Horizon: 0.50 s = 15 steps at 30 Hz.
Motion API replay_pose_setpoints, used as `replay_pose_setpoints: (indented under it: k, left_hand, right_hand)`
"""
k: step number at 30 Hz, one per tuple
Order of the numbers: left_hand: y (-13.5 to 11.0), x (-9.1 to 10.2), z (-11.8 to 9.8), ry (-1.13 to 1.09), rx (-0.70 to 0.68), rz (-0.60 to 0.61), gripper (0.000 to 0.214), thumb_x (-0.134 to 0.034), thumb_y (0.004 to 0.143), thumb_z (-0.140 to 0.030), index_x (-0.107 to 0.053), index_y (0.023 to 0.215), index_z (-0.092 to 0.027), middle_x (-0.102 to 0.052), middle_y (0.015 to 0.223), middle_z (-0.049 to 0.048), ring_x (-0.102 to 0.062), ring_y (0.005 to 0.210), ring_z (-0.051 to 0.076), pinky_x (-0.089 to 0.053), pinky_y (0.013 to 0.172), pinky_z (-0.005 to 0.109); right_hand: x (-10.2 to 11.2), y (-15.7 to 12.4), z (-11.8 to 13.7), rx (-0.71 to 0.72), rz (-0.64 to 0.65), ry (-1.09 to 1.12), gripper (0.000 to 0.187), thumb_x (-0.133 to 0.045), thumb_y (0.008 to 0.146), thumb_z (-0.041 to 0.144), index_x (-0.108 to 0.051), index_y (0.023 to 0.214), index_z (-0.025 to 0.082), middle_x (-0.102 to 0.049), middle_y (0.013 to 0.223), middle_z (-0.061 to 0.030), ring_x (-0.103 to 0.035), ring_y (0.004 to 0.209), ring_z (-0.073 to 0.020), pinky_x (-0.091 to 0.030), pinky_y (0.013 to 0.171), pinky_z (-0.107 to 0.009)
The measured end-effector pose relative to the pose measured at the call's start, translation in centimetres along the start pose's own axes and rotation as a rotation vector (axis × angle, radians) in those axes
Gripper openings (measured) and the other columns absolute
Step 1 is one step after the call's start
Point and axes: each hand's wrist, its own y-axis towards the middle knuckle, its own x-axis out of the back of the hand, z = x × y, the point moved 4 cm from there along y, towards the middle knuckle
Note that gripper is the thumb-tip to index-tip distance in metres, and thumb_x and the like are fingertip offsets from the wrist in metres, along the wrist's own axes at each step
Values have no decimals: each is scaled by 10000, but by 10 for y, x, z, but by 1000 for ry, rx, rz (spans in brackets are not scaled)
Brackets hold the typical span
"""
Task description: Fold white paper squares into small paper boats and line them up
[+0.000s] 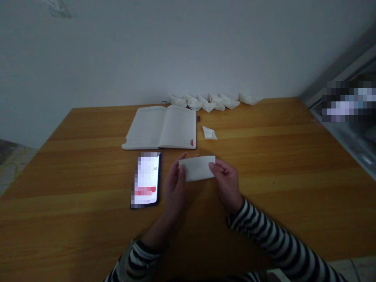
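White paper (197, 169) bridges left hand (175, 188) and right hand (228, 184), each grip pinching one end.

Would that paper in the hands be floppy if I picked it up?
The paper looks fairly flat between the left hand and right hand, so it may bend only a little. It's probably light, since it's pinched only at its ends.

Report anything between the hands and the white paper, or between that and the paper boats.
Nothing visible separates the left hand or right hand from the white paper; both pinch it. Between it and the paper boats, the open notebook lies toward the left and a small folded paper toward the right.
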Motion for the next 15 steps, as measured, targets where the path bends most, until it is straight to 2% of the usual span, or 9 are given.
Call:
replay_pose_setpoints:
  k: [3, 5, 8, 13, 15]
  left_hand:
    - [6, 5, -7, 165, -134, 11, 513, -527, 976, -312, -395, 1471, -282, -696, 1233, 97, -682, 1066, 210, -563, 876, 356]
    - [10, 9, -14, 364, -297, 43, 424, -546, 964, -252, -521, 1386, -285, -680, 1254, 83, -649, 1130, 208, -536, 938, 368]
    - [12, 11, -20, 592, -491, 100, 270, -555, 950, -198, -701, 1169, -259, -696, 1179, 71, -656, 1078, 199, -535, 927, 362]
    - [8, 5, -17, 660, -525, 215, 311, -547, 951, -176, -686, 1220, -246, -720, 1060, 72, -675, 935, 176, -557, 804, 308]
    - [6, 3, -18, 635, -524, 217, 305, -553, 948, -179, -692, 1210, -247, -719, 1023, 66, -675, 888, 163, -556, 757, 280]
  right_hand:
    - [1, 1, 2, 27, -1, -77, 265, -715, 833, 402, -747, 1031, 229, -795, 931, -46, -748, 795, -216, -600, 778, -380]
    - [1, 2, 2, 47, 16, -134, 296, -713, 832, 403, -738, 1073, 233, -795, 950, -54, -752, 823, -225, -603, 794, -390]
    - [-3, 0, 1, 86, 80, -196, 304, -699, 846, 390, -731, 1112, 246, -789, 1002, -57, -751, 884, -227, -602, 836, -389]
    - [-9, -8, 0, 151, 123, -274, 285, -662, 880, 348, -725, 1142, 254, -769, 1095, -63, -739, 972, -219, -592, 893, -372]
    - [-11, -11, 1, 173, 127, -299, 285, -654, 888, 324, -719, 1160, 266, -759, 1129, -56, -729, 1011, -216, -582, 921, -373]
